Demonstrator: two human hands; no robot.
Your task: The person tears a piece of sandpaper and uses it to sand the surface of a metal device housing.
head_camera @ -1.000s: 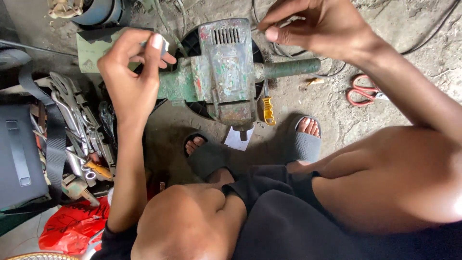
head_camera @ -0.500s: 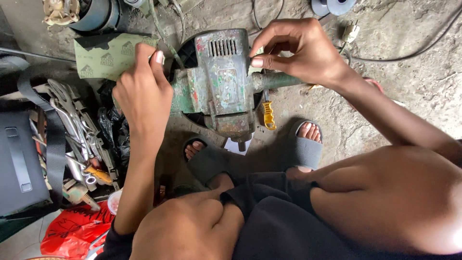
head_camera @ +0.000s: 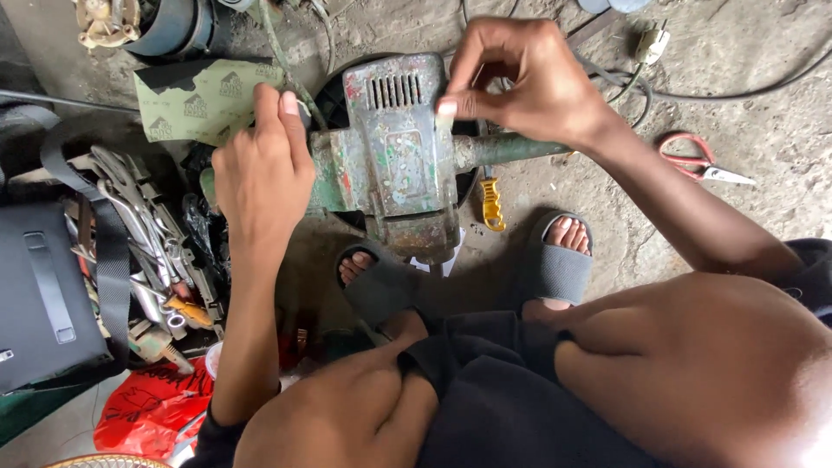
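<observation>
You're squatting over a bare grey concrete floor (head_camera: 745, 78), dusty, cracked and stained, in flat soft daylight with no hard shadows. Along the floor's left edge you've got a dark bag (head_camera: 43, 295) with a strap, a heap of metal hand tools (head_camera: 147, 251), a green sheet of sandpaper (head_camera: 204, 100) above them and a red plastic bag (head_camera: 147, 407) down at the bottom-left corner. Toward the top-right corner black cables (head_camera: 737, 91) and a pale plug (head_camera: 652, 43) trail across the floor, red-handled pliers (head_camera: 693, 160) lie near the right edge, and no walls, windows or furniture show.
</observation>
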